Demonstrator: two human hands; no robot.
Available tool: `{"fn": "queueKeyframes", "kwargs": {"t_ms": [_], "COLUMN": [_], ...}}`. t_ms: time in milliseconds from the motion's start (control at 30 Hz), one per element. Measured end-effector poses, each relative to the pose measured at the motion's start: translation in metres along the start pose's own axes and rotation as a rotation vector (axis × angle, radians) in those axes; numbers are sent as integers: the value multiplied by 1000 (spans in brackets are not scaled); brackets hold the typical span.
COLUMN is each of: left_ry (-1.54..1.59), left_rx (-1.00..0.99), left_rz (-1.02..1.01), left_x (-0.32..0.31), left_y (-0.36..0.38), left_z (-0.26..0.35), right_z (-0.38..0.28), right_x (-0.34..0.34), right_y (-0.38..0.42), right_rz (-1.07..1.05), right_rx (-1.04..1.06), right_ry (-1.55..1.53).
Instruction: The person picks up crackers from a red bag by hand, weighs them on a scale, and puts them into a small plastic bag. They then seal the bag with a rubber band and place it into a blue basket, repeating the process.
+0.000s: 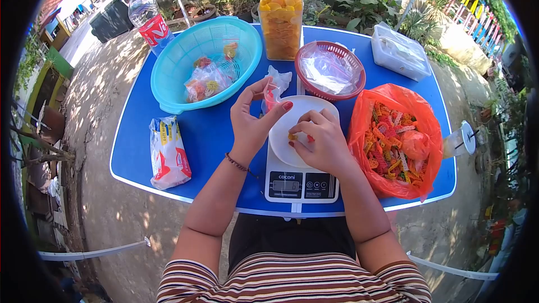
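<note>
My left hand (255, 112) pinches a small clear plastic bag (272, 92) at the left edge of the white plate (292, 154). The plate rests on a white and black kitchen scale (303, 186). Over the plate, my right hand (320, 139) has its fingers closed on small yellow and red pieces (292, 136), partly hidden by the fingers. To the right, an open orange plastic bag (359, 129) holds many colourful pieces (393, 140). Behind the plate, a red basket (360, 81) contains clear plastic bags (330, 70).
A turquoise basket (163, 81) with small filled bags stands back left, beside a large bottle (151, 22). A tall container of orange chips (281, 28), a lidded box (400, 51), a white packet (169, 154) and a cup (457, 143) also stand around the blue table (216, 151).
</note>
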State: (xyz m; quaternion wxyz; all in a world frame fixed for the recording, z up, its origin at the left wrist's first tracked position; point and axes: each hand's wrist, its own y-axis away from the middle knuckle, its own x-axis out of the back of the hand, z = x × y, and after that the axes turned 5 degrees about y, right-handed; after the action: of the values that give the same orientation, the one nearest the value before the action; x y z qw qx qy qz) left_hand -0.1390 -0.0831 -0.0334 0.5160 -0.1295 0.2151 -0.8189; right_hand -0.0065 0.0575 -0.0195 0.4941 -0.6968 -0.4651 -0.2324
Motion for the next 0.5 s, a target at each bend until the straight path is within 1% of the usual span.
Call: {"fn": "queueKeyframes", "kwargs": {"t_ms": [133, 167, 267, 333, 367, 400, 500], "left_ry": [-125, -235, -524, -666, -687, -709, -750], "left_rx": [-127, -187, -363, -482, -513, -544, -598], "left_rz": [-30, -36, -43, -29, -43, -55, -86], "left_x": [-1, 0, 1, -3, -4, -4, -6], "left_y": [1, 0, 3, 5, 6, 7, 11], "left_z": [4, 5, 7, 8, 7, 5, 7], "right_z": [4, 5, 12, 4, 1, 1, 1], "right_x": [1, 1, -8, -6, -5, -4, -5], "right_y": [-1, -2, -1, -2, -3, -3, 1], "right_rz": [-78, -93, 135, 344, 449, 538, 591], "right_rx": [-87, -114, -103, -241, -308, -278, -295], "right_ry": [-112, -149, -148, -238, -282, -331, -431]}}
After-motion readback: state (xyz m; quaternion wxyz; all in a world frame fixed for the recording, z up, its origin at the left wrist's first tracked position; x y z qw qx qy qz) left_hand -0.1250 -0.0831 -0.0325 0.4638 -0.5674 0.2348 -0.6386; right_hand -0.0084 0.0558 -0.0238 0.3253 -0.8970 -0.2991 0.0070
